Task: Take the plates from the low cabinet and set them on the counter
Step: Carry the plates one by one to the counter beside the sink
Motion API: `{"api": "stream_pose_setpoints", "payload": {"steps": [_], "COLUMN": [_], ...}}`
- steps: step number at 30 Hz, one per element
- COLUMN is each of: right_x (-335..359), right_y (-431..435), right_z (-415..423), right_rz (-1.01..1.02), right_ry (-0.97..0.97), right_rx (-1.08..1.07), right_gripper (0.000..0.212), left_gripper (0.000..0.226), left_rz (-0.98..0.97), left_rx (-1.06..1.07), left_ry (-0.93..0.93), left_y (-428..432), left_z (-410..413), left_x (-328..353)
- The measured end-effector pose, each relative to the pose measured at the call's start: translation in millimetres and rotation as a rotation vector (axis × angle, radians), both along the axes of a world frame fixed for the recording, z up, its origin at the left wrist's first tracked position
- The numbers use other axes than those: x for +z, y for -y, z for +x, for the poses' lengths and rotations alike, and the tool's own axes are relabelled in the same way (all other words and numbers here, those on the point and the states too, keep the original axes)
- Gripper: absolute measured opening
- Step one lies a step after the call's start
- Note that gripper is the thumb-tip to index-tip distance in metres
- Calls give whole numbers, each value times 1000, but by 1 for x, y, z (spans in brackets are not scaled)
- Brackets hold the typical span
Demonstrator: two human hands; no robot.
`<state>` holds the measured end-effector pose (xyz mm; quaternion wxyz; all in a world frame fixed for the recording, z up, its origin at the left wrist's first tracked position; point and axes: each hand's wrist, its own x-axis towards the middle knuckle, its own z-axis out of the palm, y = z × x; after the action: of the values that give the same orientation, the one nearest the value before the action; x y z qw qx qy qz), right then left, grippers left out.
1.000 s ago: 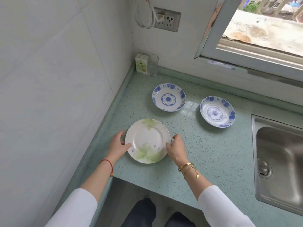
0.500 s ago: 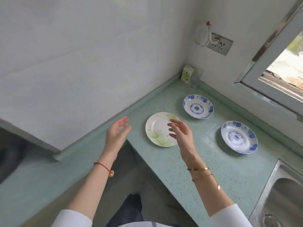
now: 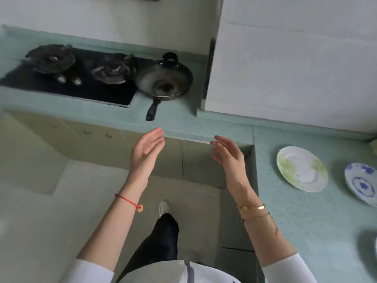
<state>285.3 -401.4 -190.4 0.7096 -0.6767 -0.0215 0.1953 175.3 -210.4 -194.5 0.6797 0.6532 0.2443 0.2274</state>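
Note:
A white plate with green leaf print (image 3: 302, 168) lies flat on the pale green counter (image 3: 295, 211) at the right. Beside it, cut off by the right edge, is a blue-patterned plate (image 3: 362, 183). My left hand (image 3: 147, 152) and my right hand (image 3: 228, 155) hang in the air in front of me, palms facing each other, fingers spread, holding nothing. Both are over the floor, left of the plates and below the counter's front edge. Beige cabinet fronts (image 3: 85, 144) under the counter are closed.
A black gas hob (image 3: 67, 76) with two burners is set in the counter at the upper left. A dark frying pan (image 3: 164, 79) stands beside it, its handle pointing toward me. White tiled wall (image 3: 295, 68) fills the upper right. My leg and shoe (image 3: 164, 207) are below.
My hands let go of the green-leaf plate and lifted away. My view swung left, so the plates slid to the right edge and the hob and pan came into sight.

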Motion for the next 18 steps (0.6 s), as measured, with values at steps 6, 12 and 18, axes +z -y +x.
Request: {"api": "stream_pose_setpoints", "payload": {"steps": [6, 12, 18], "right_x": [13, 9, -4], "right_y": [-111, -228, -356], "right_z": [-81, -181, -302], "right_rz": [8, -10, 22], "right_ry": [23, 24, -5], "right_rx": [307, 577, 766], "right_gripper": [22, 23, 24], "left_gripper": [37, 37, 36], "left_rz": [-6, -4, 9], "left_rx": [352, 678, 871], "left_ry": [12, 23, -14], "left_y": [-62, -127, -210], "left_z": [-133, -266, -407], "left_x": [11, 18, 16]}}
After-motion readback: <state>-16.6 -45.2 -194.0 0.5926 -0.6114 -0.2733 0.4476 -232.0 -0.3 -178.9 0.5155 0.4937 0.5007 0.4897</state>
